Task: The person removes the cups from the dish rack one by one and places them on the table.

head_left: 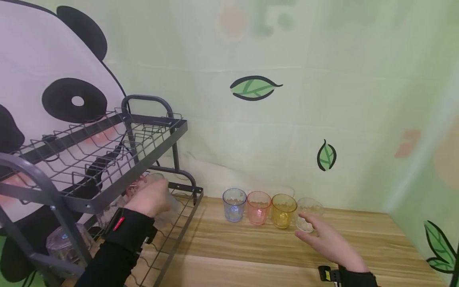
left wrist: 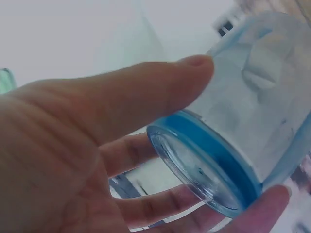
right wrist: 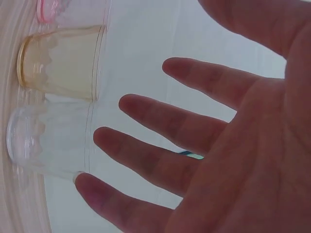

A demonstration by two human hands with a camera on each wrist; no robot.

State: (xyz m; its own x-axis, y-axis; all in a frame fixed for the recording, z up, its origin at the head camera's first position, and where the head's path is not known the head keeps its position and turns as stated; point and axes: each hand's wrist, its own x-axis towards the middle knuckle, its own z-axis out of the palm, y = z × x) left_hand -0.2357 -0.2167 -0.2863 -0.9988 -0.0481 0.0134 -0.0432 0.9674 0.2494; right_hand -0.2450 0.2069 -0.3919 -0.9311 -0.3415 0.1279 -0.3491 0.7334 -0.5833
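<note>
My left hand [head_left: 150, 198] reaches into the lower tier of a dark metal dish rack [head_left: 140, 164]. It grips a see-through glass cup [left wrist: 257, 92] with a bluish tint; in the left wrist view the thumb lies along one side and the fingers curl round near the blue-edged base. My right hand [head_left: 328, 241] is spread beside a colourless cup [head_left: 311, 206] at the right end of a row, apparently holding nothing. The row continues leftward with an amber cup [head_left: 283, 211], a pink cup [head_left: 259, 208] and a blue cup [head_left: 234, 205], all upright.
Inside the lower tier, another clear glass [head_left: 64, 243] stands at the near left, and red-patterned glassware [head_left: 133, 189] is partly hidden behind my left hand. The rack's wire upper tier hangs over that arm. A wooden tabletop [head_left: 229, 243] meets a printed green cloth [head_left: 287, 127] at the back.
</note>
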